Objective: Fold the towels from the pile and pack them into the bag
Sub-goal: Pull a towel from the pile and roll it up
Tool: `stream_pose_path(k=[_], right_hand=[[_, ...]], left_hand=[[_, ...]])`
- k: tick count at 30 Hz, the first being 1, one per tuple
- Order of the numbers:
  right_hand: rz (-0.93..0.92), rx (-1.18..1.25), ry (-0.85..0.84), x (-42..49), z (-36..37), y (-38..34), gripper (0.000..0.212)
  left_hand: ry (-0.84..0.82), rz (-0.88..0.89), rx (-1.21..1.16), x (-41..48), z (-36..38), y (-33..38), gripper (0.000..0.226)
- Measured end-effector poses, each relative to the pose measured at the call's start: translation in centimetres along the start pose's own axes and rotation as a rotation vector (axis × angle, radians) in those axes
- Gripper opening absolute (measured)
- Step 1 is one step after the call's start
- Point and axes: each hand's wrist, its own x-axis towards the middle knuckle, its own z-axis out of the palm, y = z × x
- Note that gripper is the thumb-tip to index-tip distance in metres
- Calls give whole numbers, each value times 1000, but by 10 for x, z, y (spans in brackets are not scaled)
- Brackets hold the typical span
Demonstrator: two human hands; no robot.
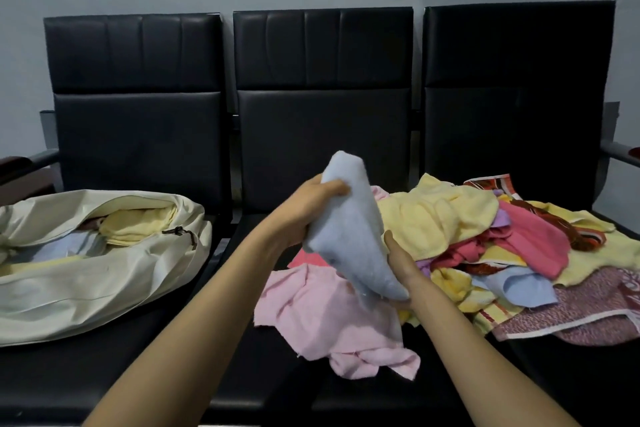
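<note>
A folded pale blue towel (349, 229) is held tilted above the middle seat. My left hand (308, 204) grips its upper end, thumb over the cloth. My right hand (403, 267) holds its lower end from the right side and underneath. Below it lies a crumpled pink towel (332, 319). The towel pile (502, 246), with yellow, pink, purple, blue and patterned cloths, covers the right seat. The cream bag (104, 274) lies open on the left seat, with folded yellow and pale blue towels (135, 222) inside.
The black three-seat bench (322, 80) has tall backrests against a grey wall. Metal armrests (620, 151) stick out at both ends. The bench's front edge runs along the bottom of the view.
</note>
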Motion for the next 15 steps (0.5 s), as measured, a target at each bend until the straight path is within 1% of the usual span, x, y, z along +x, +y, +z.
stream_pose_path(k=[2,4,5,7,8,9,10,11,15], right_hand=[[63,157,-148,-2,6,-2,37],[160,339,-293,-6,10,1,34],[188,421,-370,-7,13,3,38],[208,527,-408,-3,13,5,63],[186,540,-407,-1,13,4,65],[136,515,-359,3,12,4,59],[95,471,-321,2,11,3,49],[61,409,-309,3,10,4,42],[18,248,-325,-1,13,5,28]], left_hand=[[60,-47,-57,-5,-17,-8,17],[106,-97,-114,-11,-34,-22,15],[131,-119,-132,-14,-40,-28,11],[175,-155,-156,-18,-54,-45,7],[193,-164,-173,-18,-60,-56,8],[210,-171,-176,-20,-65,-64,10],[224,-175,-154,-18,-70,-75,11],[231,-192,-120,-18,-73,-83,14],[206,-207,5,-10,-84,-109,35]])
